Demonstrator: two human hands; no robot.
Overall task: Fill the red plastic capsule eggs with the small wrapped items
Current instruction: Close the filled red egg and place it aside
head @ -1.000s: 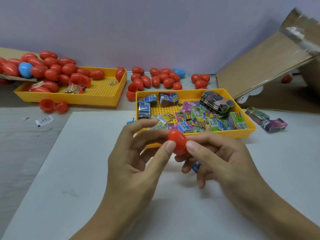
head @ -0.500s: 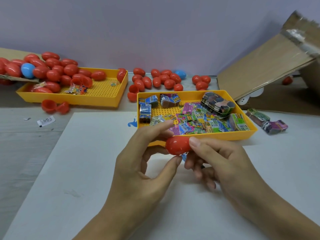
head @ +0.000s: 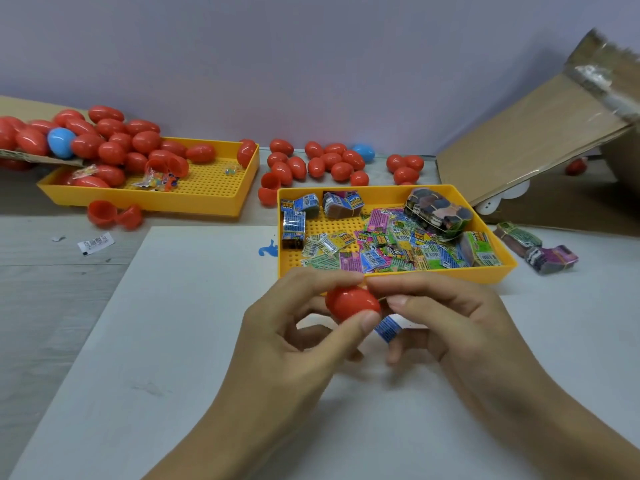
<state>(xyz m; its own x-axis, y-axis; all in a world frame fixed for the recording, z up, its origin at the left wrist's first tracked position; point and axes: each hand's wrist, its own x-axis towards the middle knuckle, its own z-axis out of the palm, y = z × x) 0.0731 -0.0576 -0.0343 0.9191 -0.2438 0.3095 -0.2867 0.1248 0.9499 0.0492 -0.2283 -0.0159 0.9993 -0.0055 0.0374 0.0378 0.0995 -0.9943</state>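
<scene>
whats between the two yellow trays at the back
In the head view, a few loose red eggs lie on the table between the left tray and the right tray.

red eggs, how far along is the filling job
Done: closed red eggs lie grouped behind the trays, though their contents can't be seen. In hand: the left hand and right hand grip one red egg. Left: many wrapped packets in the near yellow tray and open egg halves.
</scene>
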